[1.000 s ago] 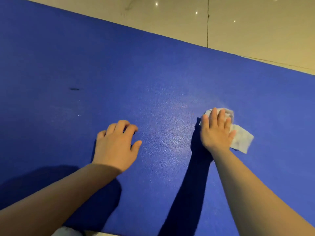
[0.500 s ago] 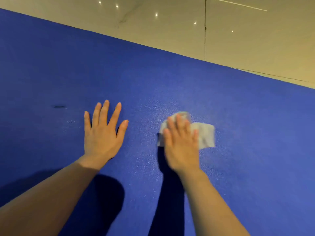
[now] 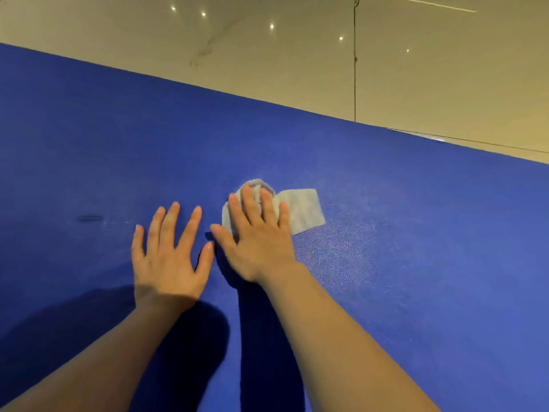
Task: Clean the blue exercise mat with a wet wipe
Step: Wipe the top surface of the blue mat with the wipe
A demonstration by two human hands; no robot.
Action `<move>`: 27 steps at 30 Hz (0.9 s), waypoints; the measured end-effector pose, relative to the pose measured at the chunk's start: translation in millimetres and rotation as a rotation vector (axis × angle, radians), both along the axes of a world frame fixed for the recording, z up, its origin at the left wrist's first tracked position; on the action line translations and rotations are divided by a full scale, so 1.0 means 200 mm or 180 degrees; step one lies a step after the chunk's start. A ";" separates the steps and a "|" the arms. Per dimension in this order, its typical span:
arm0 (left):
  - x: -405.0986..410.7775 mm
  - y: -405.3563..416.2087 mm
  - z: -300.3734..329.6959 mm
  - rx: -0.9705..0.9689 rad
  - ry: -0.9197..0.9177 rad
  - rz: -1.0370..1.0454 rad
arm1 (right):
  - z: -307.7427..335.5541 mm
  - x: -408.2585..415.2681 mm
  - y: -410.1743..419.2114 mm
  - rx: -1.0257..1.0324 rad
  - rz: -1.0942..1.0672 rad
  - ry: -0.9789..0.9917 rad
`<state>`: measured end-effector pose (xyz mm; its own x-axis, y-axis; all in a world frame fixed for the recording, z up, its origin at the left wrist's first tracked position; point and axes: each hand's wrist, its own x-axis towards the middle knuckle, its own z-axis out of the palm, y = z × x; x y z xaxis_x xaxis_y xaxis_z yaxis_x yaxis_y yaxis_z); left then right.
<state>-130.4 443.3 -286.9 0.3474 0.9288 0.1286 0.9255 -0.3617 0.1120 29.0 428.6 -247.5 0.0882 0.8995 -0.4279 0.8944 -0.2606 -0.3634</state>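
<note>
The mat (image 3: 416, 233) fills most of the view, its far edge running from upper left down to the right, with pale glossy floor (image 3: 445, 69) beyond that edge. Toward the mat's left side lies a short dark mark (image 3: 89, 218), with a few faint pale specks just to its right. Next comes the left hand (image 3: 169, 263), laid flat on the mat with its palm down, the fingers straight and spread apart and the thumb pointing toward the other hand; it holds nothing. A dark shadow spreads on the mat under and behind its forearm, toward the near edge. Just beside it, the thumbs almost meeting, the right hand (image 3: 258, 242) lies palm down on the wipe (image 3: 300, 212), pressing it onto the mat with straight fingers held slightly apart; the fingers do not curl round it. The wipe sits near the middle of the mat, between the near and far edges. It is pale grey and crumpled, bunched up in a small hump past the fingertips, while a flatter flap sticks out from under the hand to the right. A narrow shadow falls beside the right forearm on its left. To the right of the wipe the mat shows a lighter, faintly speckled sheen, and the mat runs on to the right edge of the view.
</note>
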 end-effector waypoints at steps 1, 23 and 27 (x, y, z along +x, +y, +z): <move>0.00 0.00 0.00 0.0051 -0.0026 0.0005 | 0.00 0.04 0.01 -0.0020 0.0137 0.0063; 0.00 0.03 -0.02 0.0379 0.0051 -0.0090 | 0.01 0.21 0.41 -0.0074 0.0723 -0.0390; 0.00 0.02 -0.01 0.0214 0.0000 -0.0046 | 0.01 0.59 0.42 -0.0181 0.0484 -0.0485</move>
<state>-130.3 447.3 -289.0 0.3608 0.9130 0.1905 0.9201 -0.3818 0.0871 146.9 512.4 -245.9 0.0209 0.8822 -0.4704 0.9684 -0.1348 -0.2097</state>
